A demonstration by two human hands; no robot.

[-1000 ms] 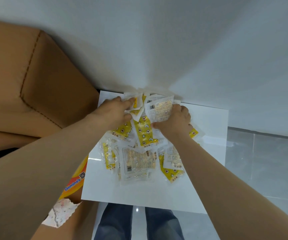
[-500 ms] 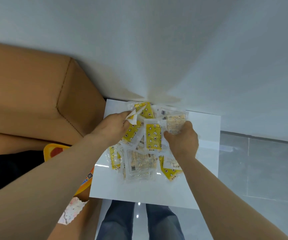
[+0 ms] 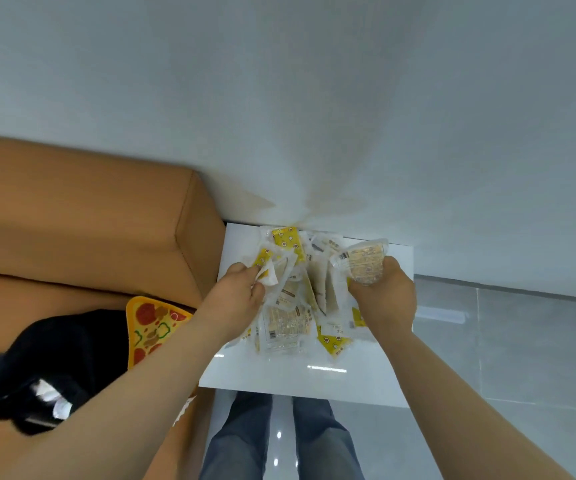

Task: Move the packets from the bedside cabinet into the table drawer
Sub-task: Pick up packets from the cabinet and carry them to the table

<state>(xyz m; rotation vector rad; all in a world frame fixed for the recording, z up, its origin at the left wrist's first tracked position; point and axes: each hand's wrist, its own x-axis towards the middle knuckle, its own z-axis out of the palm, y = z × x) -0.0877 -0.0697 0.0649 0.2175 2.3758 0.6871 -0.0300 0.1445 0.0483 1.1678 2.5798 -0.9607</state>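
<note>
Packets [image 3: 291, 308] in clear and yellow wrappers lie heaped on the glossy white top of the bedside cabinet [image 3: 279, 377], crowded toward its far edge where it meets the wall.

At the far left, a tan padded furniture piece [image 3: 82, 223] with stitched seams runs along the wall [image 3: 314, 98] and stands just beside the cabinet. On its lower part rests a black item [image 3: 61, 355]; what it is cannot be told. Beside that lies a yellow pizza-slice-shaped object [image 3: 149, 327], its near end hidden under the left forearm.

The left hand [image 3: 236, 301] reaches over the cabinet's left edge into the heap, its fingers curled round a bunch of wrappers, with white and yellow edges sticking out past the fingertips. The middle of the pile is partly stood on edge between the two hands, and flatter packets lie nearer the person.

The right hand [image 3: 385, 301] is at the right side of the heap, fingers closed round a clear packet [image 3: 362, 261] with pale contents, which stands up above the fist.

Below the cabinet's near edge the person's jeans [image 3: 279, 441] show over shiny grey floor tiles [image 3: 522, 344], which spread to the right up to the plain pale wall.
</note>
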